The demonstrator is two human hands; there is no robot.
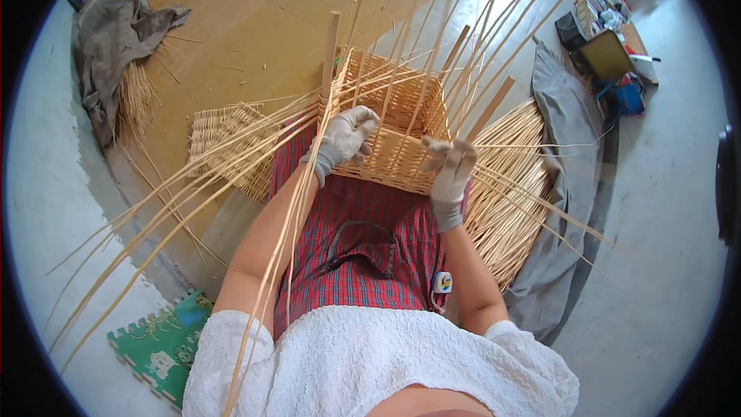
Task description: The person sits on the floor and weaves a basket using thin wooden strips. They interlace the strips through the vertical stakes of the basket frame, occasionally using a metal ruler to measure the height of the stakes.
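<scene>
A square, half-woven wicker basket [394,156] rests on my lap over a red checked apron [363,262]. Long thin rods [417,46] rise from its walls, and flat wooden stakes [330,50] stand at its corners. Both hands wear pale work gloves. My left hand [347,140] is closed at the near wall by the left corner, its curled fingers around a wicker strand. At the near right corner, my right hand [452,177] has bent fingers against the weave; whatever they pinch is hidden. Loose strands [177,193] fan out past my left arm.
A bundle of cut wicker rods [509,185] lies at right beside grey cloth [567,162]. A woven panel [231,147] is on the floor to the left. More rods sit under dark cloth [116,31]. A green foam mat [166,344] lies lower left; a cluttered table [617,27] is far right.
</scene>
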